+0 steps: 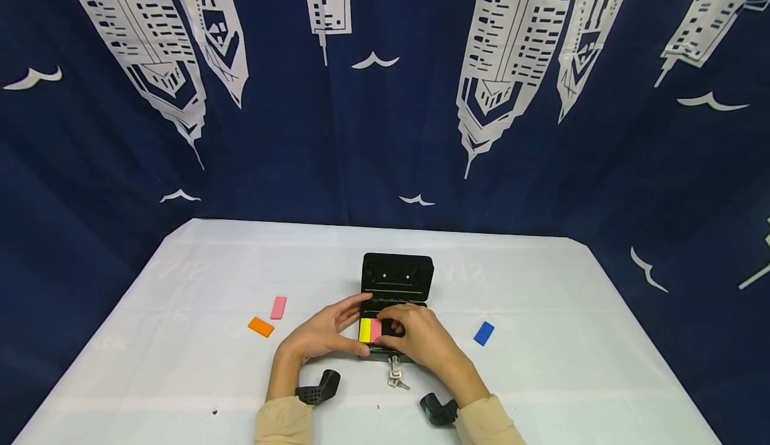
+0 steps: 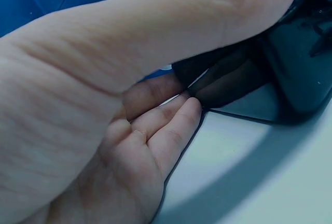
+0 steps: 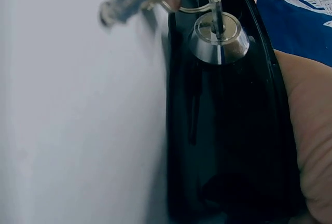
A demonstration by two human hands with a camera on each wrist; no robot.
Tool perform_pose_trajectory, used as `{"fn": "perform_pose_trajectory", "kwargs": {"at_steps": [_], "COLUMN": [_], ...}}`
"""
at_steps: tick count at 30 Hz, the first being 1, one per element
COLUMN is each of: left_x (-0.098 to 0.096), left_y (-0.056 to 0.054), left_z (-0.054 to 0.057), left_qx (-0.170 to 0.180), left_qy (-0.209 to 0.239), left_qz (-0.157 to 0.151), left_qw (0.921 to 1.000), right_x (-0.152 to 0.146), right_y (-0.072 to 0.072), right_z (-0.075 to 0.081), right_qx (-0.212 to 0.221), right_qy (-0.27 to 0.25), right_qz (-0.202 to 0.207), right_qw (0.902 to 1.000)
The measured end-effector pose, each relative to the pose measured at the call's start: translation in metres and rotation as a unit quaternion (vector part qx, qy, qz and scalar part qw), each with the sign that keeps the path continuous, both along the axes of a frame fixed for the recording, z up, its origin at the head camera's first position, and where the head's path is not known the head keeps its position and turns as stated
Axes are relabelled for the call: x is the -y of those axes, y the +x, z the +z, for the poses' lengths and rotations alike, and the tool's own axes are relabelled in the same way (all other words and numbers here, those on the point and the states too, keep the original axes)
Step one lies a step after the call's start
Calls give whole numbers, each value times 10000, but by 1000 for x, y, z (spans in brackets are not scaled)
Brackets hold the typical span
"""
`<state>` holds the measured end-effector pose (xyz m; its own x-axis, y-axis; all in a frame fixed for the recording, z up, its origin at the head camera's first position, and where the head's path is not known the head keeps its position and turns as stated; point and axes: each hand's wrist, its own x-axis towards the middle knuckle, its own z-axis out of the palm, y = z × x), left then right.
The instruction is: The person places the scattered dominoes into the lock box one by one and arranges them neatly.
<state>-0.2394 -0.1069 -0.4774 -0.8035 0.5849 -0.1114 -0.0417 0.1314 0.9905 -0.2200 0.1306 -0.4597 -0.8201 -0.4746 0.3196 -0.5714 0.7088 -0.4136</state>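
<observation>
A black metal cash box (image 1: 379, 353) stands with its lid (image 1: 397, 276) raised. Inside, at its left end, a yellow block (image 1: 364, 330) lies beside a pink block (image 1: 375, 329). My right hand (image 1: 421, 338) reaches over the front wall, thumb and forefinger pinching the pink block at its near and far ends. Against the box's left side rests my left hand (image 1: 327, 331), fingers extended along the wall and thumb at the front left corner; the left wrist view shows those fingertips (image 2: 192, 107) at the black side. A key sits in the front lock (image 3: 219, 37).
Spare keys (image 1: 396, 377) hang from the lock onto the white table (image 1: 150, 365). Left of the box lie another pink block (image 1: 279, 308) and an orange block (image 1: 261, 327); a blue block (image 1: 484, 333) lies to its right. A dark blue printed curtain (image 1: 337, 131) hangs behind.
</observation>
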Motion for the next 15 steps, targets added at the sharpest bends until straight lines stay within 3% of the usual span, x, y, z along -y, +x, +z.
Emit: {"fn": "perform_pose_trajectory", "kwargs": {"at_steps": [15], "left_x": [-1], "left_y": [-2], "left_z": [1], "left_qx": [-90], "left_qy": [-75], "left_qz": [-2], "left_qw": [9999], "right_x": [-2], "right_y": [-1], "right_z": [0], "right_qx": [-99], "right_qy": [68], "right_qz": [39], "right_qw": [9999]}}
